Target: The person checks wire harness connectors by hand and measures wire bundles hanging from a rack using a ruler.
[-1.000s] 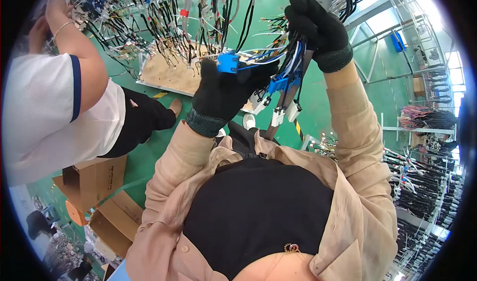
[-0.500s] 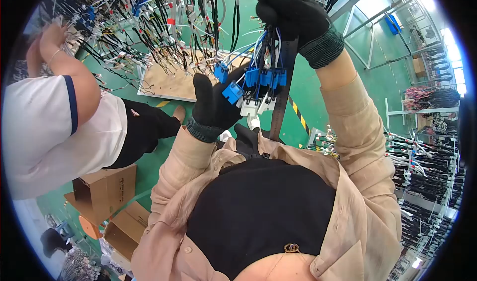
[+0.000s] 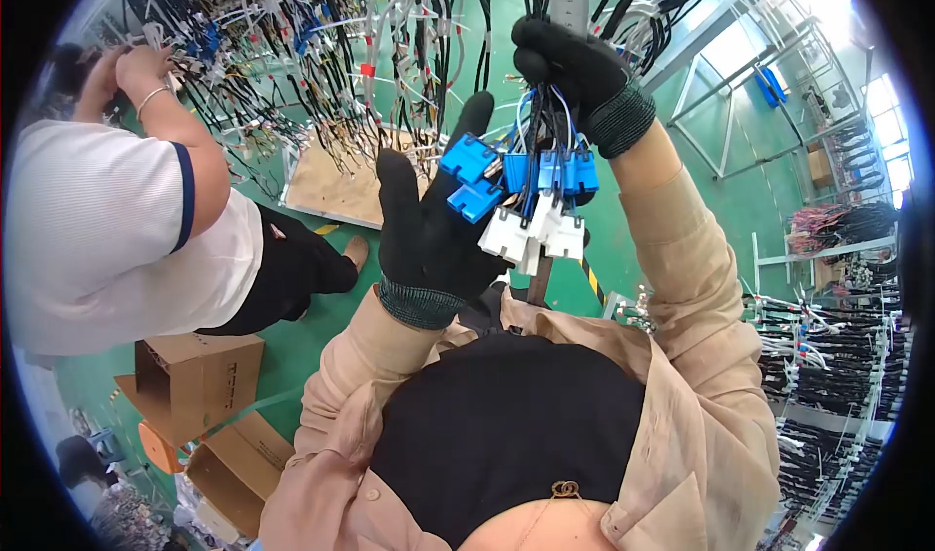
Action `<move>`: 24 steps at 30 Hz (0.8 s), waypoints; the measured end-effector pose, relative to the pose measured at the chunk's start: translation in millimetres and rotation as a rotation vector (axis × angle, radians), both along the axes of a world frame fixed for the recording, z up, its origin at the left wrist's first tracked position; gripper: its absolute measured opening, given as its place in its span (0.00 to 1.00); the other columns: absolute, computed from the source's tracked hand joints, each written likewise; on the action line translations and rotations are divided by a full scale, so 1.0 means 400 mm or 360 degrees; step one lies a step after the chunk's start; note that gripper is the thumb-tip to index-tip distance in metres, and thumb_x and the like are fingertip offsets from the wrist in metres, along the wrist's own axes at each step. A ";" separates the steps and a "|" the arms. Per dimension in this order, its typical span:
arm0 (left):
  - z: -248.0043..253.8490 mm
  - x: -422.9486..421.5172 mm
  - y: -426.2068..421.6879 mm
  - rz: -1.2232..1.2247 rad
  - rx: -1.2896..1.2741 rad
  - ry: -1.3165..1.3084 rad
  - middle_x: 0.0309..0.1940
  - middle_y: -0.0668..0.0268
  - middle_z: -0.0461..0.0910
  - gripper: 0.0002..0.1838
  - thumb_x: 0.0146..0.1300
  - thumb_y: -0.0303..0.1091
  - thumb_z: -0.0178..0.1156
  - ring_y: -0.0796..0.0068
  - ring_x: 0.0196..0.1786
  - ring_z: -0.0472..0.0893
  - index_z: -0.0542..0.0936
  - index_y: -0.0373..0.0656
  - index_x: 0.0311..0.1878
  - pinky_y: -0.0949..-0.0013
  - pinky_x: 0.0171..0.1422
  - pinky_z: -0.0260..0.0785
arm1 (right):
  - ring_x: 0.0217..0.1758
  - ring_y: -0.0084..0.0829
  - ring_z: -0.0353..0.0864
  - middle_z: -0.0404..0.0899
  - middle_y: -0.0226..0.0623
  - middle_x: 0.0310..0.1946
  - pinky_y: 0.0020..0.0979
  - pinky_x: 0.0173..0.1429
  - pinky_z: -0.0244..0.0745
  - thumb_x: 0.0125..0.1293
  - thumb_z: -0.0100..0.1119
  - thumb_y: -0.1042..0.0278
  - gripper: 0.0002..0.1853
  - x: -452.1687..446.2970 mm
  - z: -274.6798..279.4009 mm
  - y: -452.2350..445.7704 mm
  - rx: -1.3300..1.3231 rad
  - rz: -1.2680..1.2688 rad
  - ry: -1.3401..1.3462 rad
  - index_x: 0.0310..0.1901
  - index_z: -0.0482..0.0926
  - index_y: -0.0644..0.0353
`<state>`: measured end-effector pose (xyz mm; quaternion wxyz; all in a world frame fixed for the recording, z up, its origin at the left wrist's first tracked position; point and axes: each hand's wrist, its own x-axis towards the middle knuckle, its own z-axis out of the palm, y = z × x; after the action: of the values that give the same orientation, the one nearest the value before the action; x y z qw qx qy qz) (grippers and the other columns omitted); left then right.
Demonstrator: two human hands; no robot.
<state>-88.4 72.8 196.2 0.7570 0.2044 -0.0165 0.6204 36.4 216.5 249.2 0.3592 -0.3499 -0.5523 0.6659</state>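
My right hand point(image 3: 575, 69), in a black glove, is closed around a bundle of thin wires just below the metal ruler point(image 3: 569, 1). From it hang several blue connectors point(image 3: 547, 171) and, lower, white connectors point(image 3: 536, 232). My left hand point(image 3: 429, 220), also gloved in black, is open with thumb and a finger spread. Its palm lies behind the left side of the connectors, beside a blue connector point(image 3: 469, 159); its other fingers are partly hidden behind them.
Wire harnesses point(image 3: 419, 55) hang ahead above a wooden board point(image 3: 336, 176). At the left a co-worker point(image 3: 107, 230) handles wires. Cardboard boxes point(image 3: 209, 385) stand at lower left. Racks of harnesses point(image 3: 838, 356) line the right, with a metal frame point(image 3: 721, 113) further up.
The connectors, earlier scattered with one at my left fingers, now hang grouped below my right hand. My left hand has opened and moved lower; my right hand has shifted left and down.
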 end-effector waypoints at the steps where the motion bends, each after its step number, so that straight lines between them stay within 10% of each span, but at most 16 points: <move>1: 0.017 -0.005 0.000 -0.0107 0.0014 -0.0185 0.57 0.59 0.62 0.39 0.57 0.64 0.33 0.60 0.58 0.64 0.47 0.48 0.65 0.54 0.62 0.52 | 0.17 0.12 0.65 0.68 0.23 0.20 0.14 0.20 0.59 0.59 0.51 0.61 0.11 -0.014 0.011 -0.016 0.0100 -0.0066 -0.0009 0.38 0.73 0.60; 13: 0.124 0.000 0.021 -0.0350 -0.0082 -0.0427 0.57 0.54 0.61 0.41 0.57 0.64 0.35 0.56 0.59 0.62 0.50 0.40 0.63 0.55 0.62 0.51 | 0.20 0.17 0.71 0.71 0.26 0.19 0.20 0.24 0.69 0.57 0.54 0.63 0.08 -0.025 0.034 0.012 -0.0252 0.0107 0.0012 0.33 0.73 0.58; 17: 0.133 0.005 0.027 -0.0367 -0.0086 -0.0424 0.57 0.52 0.60 0.40 0.57 0.63 0.36 0.56 0.59 0.61 0.50 0.39 0.62 0.55 0.61 0.53 | 0.33 0.26 0.75 0.72 0.32 0.28 0.27 0.37 0.73 0.60 0.49 0.66 0.12 -0.004 -0.048 0.080 -0.0605 0.1069 0.0984 0.43 0.68 0.62; 21: 0.142 0.010 0.037 -0.0387 -0.0088 -0.0420 0.57 0.51 0.59 0.40 0.57 0.62 0.36 0.55 0.60 0.60 0.51 0.38 0.62 0.56 0.60 0.55 | 0.44 0.36 0.74 0.73 0.44 0.41 0.34 0.50 0.70 0.61 0.44 0.69 0.17 0.021 -0.023 0.035 -0.0569 0.0863 0.0960 0.50 0.64 0.67; 23: 0.146 0.015 0.046 -0.0400 -0.0089 -0.0417 0.58 0.50 0.58 0.40 0.57 0.62 0.37 0.54 0.60 0.60 0.51 0.37 0.62 0.56 0.59 0.56 | 0.48 0.37 0.72 0.71 0.46 0.45 0.35 0.52 0.68 0.62 0.42 0.70 0.18 0.024 -0.051 0.070 0.0637 0.0987 0.0583 0.52 0.62 0.68; 24: 0.146 0.017 0.048 -0.0405 -0.0088 -0.0413 0.58 0.50 0.58 0.40 0.57 0.62 0.37 0.54 0.60 0.60 0.51 0.37 0.62 0.56 0.59 0.56 | 0.49 0.37 0.72 0.71 0.46 0.45 0.34 0.53 0.68 0.61 0.43 0.70 0.18 0.033 -0.064 0.077 0.0377 0.1031 0.0697 0.52 0.62 0.68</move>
<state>-81.7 91.9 254.7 0.8262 0.0979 -0.1228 0.5411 49.6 247.2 223.7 0.2777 0.0359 -0.6173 0.7352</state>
